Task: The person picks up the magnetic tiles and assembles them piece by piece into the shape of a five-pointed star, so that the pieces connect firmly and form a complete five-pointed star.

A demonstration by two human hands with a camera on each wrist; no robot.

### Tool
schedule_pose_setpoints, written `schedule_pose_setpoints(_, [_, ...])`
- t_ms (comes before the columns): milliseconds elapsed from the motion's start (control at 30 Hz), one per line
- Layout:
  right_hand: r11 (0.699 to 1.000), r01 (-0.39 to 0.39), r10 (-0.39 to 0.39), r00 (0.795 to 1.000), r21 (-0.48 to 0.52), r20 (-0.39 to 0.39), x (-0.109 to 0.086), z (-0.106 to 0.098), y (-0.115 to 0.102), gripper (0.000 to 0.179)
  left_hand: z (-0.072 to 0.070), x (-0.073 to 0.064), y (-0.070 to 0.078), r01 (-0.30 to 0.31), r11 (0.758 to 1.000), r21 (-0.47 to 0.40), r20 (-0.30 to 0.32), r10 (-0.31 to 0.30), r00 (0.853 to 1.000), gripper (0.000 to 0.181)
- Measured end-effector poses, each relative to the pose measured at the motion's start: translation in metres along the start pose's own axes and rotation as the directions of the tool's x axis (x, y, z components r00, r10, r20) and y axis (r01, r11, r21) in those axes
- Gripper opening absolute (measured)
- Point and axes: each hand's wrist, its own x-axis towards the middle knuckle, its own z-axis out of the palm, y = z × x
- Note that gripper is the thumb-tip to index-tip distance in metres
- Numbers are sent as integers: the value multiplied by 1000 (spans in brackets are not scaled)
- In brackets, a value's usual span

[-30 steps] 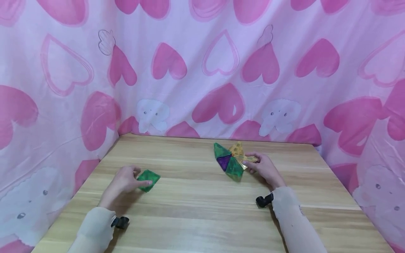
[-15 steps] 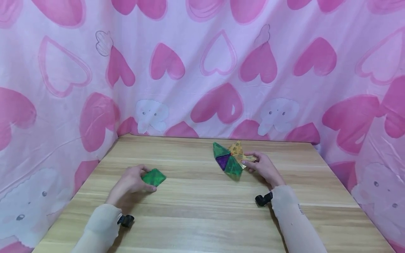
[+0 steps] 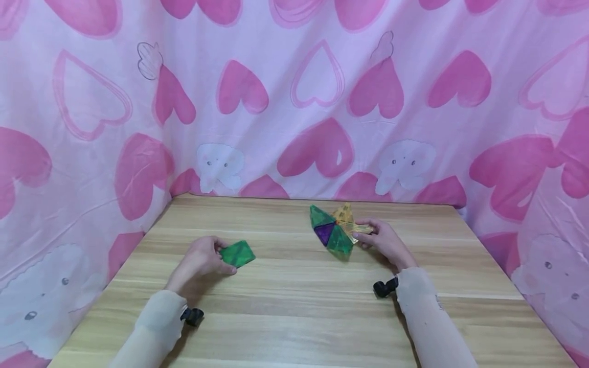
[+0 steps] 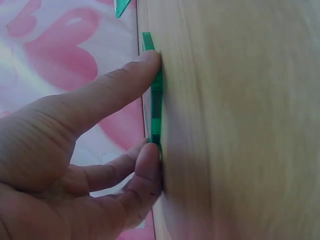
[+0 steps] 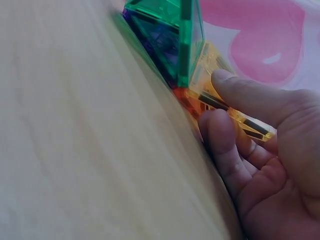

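My left hand [image 3: 202, 256] pinches a translucent green magnetic tile [image 3: 239, 254] by its edges, flat and low over the left half of the table. In the left wrist view that tile [image 4: 156, 112] appears edge-on, thumb at one end and fingertips at the other. Farther right stands a cluster of magnetic tiles: green tiles [image 3: 340, 242], a purple triangle [image 3: 324, 234] and yellow tiles [image 3: 344, 212]. My right hand [image 3: 387, 244] pinches a raised yellow tile [image 5: 256, 126] on its right side. An orange-red piece [image 5: 187, 101] shows low at the centre, close to my fingertips.
The wooden table [image 3: 294, 312] ends at the back against a pink curtain [image 3: 257, 128] printed with hearts, which also hangs at both sides. Black wrist cameras [image 3: 193, 317] are strapped over the sleeves.
My left hand has slid to the right with the green tile, nearer the cluster, and the tile has turned a little. My right hand keeps its grip on the yellow tile, almost still.
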Motion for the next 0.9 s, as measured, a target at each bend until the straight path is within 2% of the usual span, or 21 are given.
schedule_pose_setpoints(267, [999, -30, 27, 997, 42, 68, -8, -15, -3, 64, 8, 11, 3, -75, 996, -54, 14, 76, 997, 75])
schedule_pose_setpoints(400, [999, -32, 34, 995, -23, 89, -10, -27, -6, 69, 10, 16, 8, -114, 992, -58, 34, 116, 993, 73])
schedule_pose_setpoints(500, [993, -1, 10, 998, -119, 70, -13, -37, -7, 74, 14, 21, 15, -140, 988, -58, 53, 143, 988, 70])
schedule_pose_setpoints(600, [988, 24, -17, 999, -150, 45, -16, -44, -8, 78, 20, 25, 24, -156, 985, -73, 76, 162, 984, 69])
schedule_pose_setpoints(767, [996, 61, -60, 998, -73, 10, -17, -43, -15, 81, 32, 32, 42, -213, 973, -88, 123, 222, 967, 69])
schedule_pose_setpoints(900, [992, 111, -112, 993, -55, -27, -15, -36, -34, 75, 42, 38, 53, -248, 963, -106, 152, 262, 953, 69])
